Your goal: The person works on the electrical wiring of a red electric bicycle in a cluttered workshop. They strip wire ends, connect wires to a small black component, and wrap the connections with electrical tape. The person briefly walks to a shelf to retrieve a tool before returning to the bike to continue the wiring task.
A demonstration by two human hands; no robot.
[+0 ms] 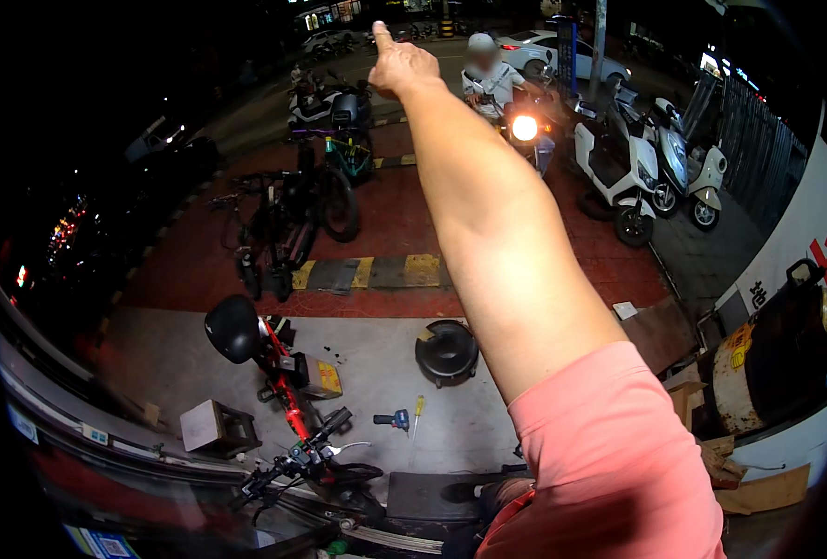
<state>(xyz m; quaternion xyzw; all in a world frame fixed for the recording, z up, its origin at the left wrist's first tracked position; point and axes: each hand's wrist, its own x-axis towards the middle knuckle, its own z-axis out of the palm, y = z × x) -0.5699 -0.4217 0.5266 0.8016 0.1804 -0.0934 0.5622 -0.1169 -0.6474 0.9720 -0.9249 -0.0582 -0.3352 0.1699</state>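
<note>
Night, outside a workshop front.

- Right hand (pixel 402 67): raised at full reach, arm straight from the pink sleeve (pixel 609 456) up and away from the body. Elbow locked, back of the hand toward the camera.
- Hand state: three fingers and thumb curled in, index finger (pixel 381 35) extended alone. It holds nothing and touches nothing.
- Left hand: out of frame.
- Nearest thing to the fingertip line: a lit scooter (pixel 525 130) with a rider (pixel 490 79), headlamp on. It stands on the red paving beyond the yellow-and-black kerb ramp (pixel 376 272), just right of the hand in the picture. Parked white scooters (pixel 629 172) stand further right, dark bicycles (pixel 283 224) to the left.
- On the concrete below, well apart from the hand: a red bike frame (pixel 287 391), a blue drill (pixel 393 420), a yellow screwdriver (pixel 418 410) just beside it, and a round black cover (pixel 446 352).

Judgement on the gesture: it reads best with the arm steady and the single finger clear of the fist. The finger aims slightly left of the scooter, so which spot is meant cannot be told. The headlamp glare may mask the hand from the rider's side.
</note>
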